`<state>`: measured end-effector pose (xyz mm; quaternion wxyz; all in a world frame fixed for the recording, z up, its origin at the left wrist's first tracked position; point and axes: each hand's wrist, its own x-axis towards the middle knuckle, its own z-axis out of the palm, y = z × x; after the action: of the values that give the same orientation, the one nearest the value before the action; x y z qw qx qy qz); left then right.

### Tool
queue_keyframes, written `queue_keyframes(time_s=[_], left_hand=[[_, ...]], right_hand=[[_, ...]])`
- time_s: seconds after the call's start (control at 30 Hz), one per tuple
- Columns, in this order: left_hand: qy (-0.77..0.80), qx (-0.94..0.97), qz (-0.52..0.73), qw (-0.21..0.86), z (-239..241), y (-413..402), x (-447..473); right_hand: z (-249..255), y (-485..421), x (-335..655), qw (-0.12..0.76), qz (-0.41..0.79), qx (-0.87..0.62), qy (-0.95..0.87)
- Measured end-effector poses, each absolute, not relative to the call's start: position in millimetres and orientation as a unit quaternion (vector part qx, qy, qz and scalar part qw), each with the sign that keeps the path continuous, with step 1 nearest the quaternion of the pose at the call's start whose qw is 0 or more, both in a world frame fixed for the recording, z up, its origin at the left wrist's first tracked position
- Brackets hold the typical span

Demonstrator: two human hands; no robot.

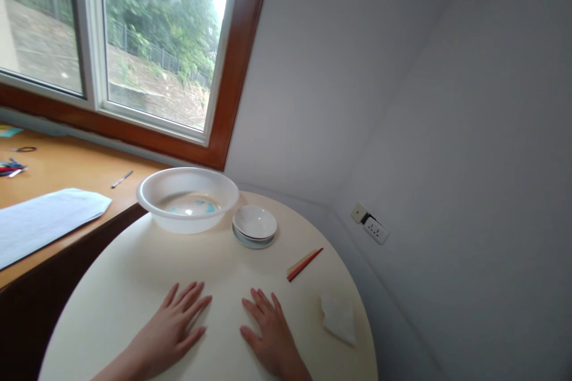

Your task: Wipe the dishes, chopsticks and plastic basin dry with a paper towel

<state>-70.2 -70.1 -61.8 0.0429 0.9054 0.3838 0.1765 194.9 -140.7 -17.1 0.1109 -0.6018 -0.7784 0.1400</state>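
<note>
My left hand (172,324) lies flat on the round cream table (116,286), fingers spread, holding nothing. My right hand (267,333) rests flat beside it, fingers stretched out and empty. Beyond the hands stands a large white plastic basin (187,197) with a little water and something blue in it. To its right is a small stack of white bowls (254,226). A pair of red and pale chopsticks (304,264) lies right of the bowls. A folded white cloth (338,317) lies near my right hand, apart from it.
A wooden counter (67,169) under the window runs along the left, carrying white paper (42,220), a pen (121,179) and coloured items (11,168). Grey walls close in on the right, with a socket (370,225) low down.
</note>
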Motion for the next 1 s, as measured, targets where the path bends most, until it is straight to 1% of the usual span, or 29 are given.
queue_keyframes(time_s=[0.53,1.0], left_hand=[[0.409,0.895,0.159,0.079,-42.0,-75.6,-67.6],[0.411,0.895,0.160,0.074,-43.0,-74.8,-68.3]], right_hand=[[-20.0,-138.9,195.3,0.139,0.144,-0.600,-0.774],[-19.0,-137.5,195.4,0.135,0.143,-0.604,-0.772]])
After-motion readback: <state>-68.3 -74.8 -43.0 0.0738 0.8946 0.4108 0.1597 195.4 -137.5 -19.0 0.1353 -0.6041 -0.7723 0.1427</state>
